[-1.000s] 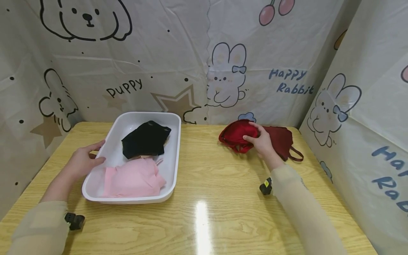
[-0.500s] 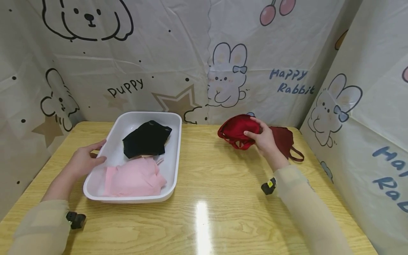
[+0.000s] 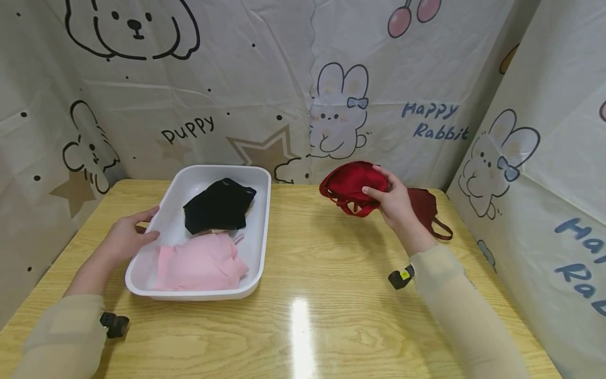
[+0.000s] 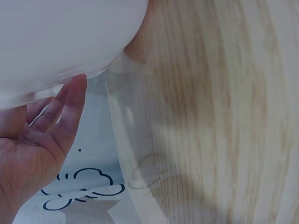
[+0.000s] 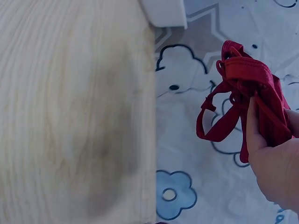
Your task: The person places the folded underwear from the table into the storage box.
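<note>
Cloth of glossy red with loose straps [image 3: 352, 184] has risen over the last second, pinched in the right hand [image 3: 396, 204] between thumb and fingers; with shadow on the wooden bench [image 3: 326, 273] beneath, it looks fully lifted, borne by that hand alone. Just right of that hand lies a maroon fabric piece with a strap loop [image 3: 423, 205]. The left hand [image 3: 127, 235] has kept gripping the white plastic tray [image 3: 266, 231] by its rim; black cloth [image 3: 220, 206] and pink cloth [image 3: 202, 263] lie inside, to that hand's right.
</note>
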{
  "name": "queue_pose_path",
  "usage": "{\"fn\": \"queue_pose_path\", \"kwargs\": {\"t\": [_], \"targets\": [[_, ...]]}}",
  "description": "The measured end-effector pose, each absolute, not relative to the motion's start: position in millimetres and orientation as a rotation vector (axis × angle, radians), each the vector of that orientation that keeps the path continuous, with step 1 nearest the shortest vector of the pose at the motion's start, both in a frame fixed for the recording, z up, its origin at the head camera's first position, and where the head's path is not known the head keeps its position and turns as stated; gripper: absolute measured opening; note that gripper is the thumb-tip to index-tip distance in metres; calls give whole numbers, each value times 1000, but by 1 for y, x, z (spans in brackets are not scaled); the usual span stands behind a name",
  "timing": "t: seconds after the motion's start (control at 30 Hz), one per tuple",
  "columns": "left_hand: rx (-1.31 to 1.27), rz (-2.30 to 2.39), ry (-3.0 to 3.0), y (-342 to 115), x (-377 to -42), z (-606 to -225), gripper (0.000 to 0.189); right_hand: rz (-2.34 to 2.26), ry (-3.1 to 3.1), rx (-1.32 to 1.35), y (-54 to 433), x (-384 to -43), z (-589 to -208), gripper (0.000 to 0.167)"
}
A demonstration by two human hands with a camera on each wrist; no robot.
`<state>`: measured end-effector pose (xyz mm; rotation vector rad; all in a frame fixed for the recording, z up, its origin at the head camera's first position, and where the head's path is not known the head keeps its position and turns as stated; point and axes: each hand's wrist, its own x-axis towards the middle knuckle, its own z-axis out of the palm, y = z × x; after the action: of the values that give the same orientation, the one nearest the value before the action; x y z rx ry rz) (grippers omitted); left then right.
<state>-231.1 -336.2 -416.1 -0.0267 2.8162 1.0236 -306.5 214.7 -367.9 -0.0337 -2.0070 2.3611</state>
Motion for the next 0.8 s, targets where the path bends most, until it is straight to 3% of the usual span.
{"fn": "queue_pose_path", "kwargs": {"t": [0.8], "targets": [[-9, 1023, 2816, -337, -232, -416, 71, 2494, -1894, 105, 183, -265, -317, 63]]}}
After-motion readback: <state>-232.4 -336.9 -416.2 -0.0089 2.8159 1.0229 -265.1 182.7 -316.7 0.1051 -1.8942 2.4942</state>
